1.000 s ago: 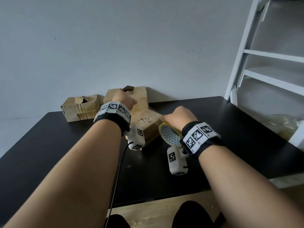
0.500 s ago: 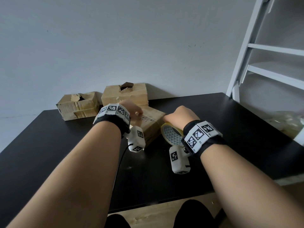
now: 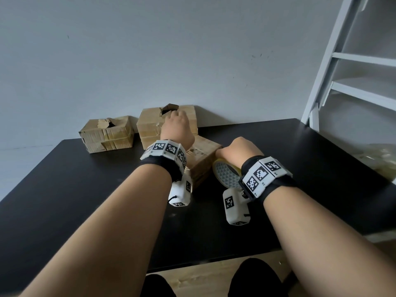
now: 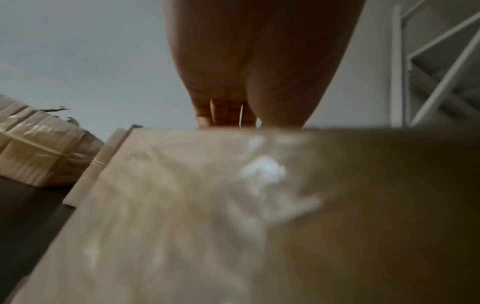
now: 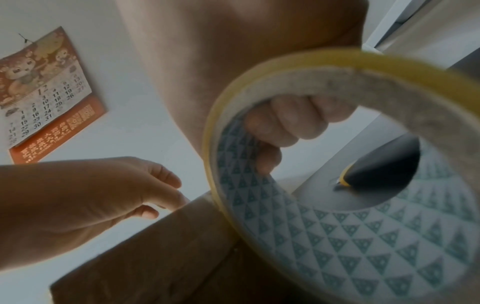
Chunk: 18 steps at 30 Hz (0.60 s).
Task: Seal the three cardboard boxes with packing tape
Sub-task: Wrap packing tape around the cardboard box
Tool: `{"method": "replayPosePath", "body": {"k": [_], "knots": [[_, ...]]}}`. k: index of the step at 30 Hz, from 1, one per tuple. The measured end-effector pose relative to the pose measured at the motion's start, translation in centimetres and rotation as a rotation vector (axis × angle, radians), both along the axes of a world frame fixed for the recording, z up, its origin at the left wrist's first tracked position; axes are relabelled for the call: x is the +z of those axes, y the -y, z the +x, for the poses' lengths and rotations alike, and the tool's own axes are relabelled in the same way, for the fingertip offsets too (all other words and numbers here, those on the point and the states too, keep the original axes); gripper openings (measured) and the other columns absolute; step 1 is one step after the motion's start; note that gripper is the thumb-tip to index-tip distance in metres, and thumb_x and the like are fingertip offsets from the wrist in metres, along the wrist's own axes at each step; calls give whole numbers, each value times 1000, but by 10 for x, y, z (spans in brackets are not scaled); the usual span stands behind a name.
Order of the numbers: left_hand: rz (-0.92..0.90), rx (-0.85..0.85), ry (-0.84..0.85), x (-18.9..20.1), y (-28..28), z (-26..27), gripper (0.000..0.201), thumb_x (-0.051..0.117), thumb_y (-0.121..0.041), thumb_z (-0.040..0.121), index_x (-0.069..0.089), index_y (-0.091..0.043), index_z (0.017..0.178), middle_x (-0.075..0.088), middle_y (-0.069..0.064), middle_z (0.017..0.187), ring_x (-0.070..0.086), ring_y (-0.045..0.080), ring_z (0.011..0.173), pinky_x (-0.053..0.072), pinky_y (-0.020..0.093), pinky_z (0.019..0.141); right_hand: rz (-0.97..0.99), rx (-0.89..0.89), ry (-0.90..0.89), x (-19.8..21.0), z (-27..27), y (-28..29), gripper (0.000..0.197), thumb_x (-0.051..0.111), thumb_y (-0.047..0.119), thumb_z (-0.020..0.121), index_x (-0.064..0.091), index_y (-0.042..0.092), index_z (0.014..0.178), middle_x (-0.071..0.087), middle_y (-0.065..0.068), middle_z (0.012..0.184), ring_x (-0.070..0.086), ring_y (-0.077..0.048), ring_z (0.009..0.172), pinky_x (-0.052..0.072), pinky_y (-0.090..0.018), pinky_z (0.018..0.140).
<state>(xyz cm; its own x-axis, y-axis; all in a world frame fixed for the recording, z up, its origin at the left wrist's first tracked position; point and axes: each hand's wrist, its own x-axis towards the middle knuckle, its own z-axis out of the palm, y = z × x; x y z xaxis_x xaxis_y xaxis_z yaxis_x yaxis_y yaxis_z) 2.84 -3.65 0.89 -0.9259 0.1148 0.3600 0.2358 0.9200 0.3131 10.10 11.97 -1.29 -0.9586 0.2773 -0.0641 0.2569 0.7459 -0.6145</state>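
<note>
Three cardboard boxes sit at the back of the black table (image 3: 64,189): a left box (image 3: 105,133), a back box (image 3: 150,125) with a torn hole on top, and a near box (image 3: 203,159). My left hand (image 3: 177,129) hovers over the near box (image 4: 207,205) with loosely extended fingers (image 5: 161,176) and holds nothing. Its fingertips point toward the back box's hole; I cannot tell whether they touch it. My right hand (image 3: 233,148) grips a yellow-edged tape roll (image 3: 227,176) beside the near box's right side. Its fingers (image 5: 298,121) curl through the roll's core (image 5: 337,236).
A white ladder-like frame (image 3: 334,61) stands at the table's right rear corner. A dark tool with a yellow tip (image 5: 376,170) shows through the roll. A calendar (image 5: 44,96) hangs on the wall. The table's front edge is near my knees.
My left hand has lifted off the near box's top and moved forward toward the back box. My right hand still holds the tape roll in about the same place.
</note>
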Motion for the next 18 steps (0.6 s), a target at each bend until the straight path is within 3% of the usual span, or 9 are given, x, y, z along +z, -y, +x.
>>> {"method": "replayPosePath", "body": {"k": [2, 5, 7, 9, 14, 18], "knots": [[-17, -52, 48, -2, -6, 3, 30, 53, 2, 80, 59, -3, 109, 56, 10, 115, 53, 27, 109, 48, 36, 92, 3, 2, -4, -1, 0, -1, 24, 63, 36, 76, 58, 12, 72, 62, -4, 72, 59, -24, 64, 33, -27, 52], [-41, -96, 233, -7, -10, 3, 15, 61, -10, 83, 70, -5, 94, 69, 7, 96, 65, 23, 92, 54, 31, 76, 5, 5, -9, -2, -1, -1, 25, 64, 37, 76, 59, 13, 72, 62, -4, 72, 60, -24, 64, 33, -27, 52], [-74, -112, 277, -9, -11, 7, 23, 56, -17, 89, 67, -4, 104, 68, 8, 101, 62, 23, 92, 49, 29, 71, 5, 8, -10, -2, -1, -2, 26, 65, 38, 75, 60, 12, 73, 63, -4, 74, 61, -24, 66, 35, -27, 52], [-110, -111, 311, -11, -12, 8, 29, 46, -19, 96, 59, -3, 116, 64, 11, 111, 60, 25, 99, 47, 31, 76, 5, 9, -15, -2, -1, -2, 27, 64, 39, 75, 61, 12, 75, 65, -5, 77, 62, -25, 68, 36, -27, 53], [-182, -135, 352, -15, -9, 15, 34, 34, -25, 101, 52, -8, 125, 59, 15, 124, 56, 30, 110, 44, 35, 86, -19, 11, -24, -4, -3, -3, 26, 64, 36, 75, 62, 11, 75, 65, -6, 77, 62, -24, 69, 37, -27, 55], [-169, -145, 360, -15, -8, 23, 34, 30, -19, 104, 45, -8, 132, 47, 17, 136, 51, 34, 121, 44, 44, 100, -50, 12, -26, -6, -5, -4, 26, 65, 36, 75, 62, 10, 75, 65, -6, 76, 62, -24, 69, 37, -27, 55]]}}
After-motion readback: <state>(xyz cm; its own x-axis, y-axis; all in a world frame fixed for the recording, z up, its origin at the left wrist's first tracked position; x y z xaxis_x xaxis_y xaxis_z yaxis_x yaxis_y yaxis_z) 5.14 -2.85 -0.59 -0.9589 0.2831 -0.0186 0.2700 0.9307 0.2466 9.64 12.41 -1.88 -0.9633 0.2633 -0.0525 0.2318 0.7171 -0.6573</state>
